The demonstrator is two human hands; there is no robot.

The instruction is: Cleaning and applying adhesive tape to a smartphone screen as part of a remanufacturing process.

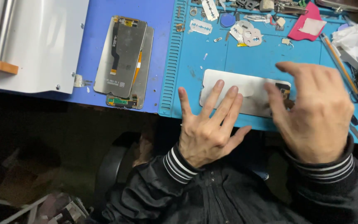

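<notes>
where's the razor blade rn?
Head view, top centre: the razor blade lies on the blue mat, above the panel under the left hand, left of the round metal plate.

Light comes from above, strong on the blue mat [195, 62] and the white machine [42, 41], w/ pale glare on the grey panel [245, 85]. Lower half goes dim fast; the area under the bench edge is nearly black, detail lost. Right hand [315, 112] shows motion blur at the fingers, left hand [206, 128] sharper. Soft shadows under both hands. Small parts at top edge slightly soft; mild wide-angle bend at the corners.
</notes>
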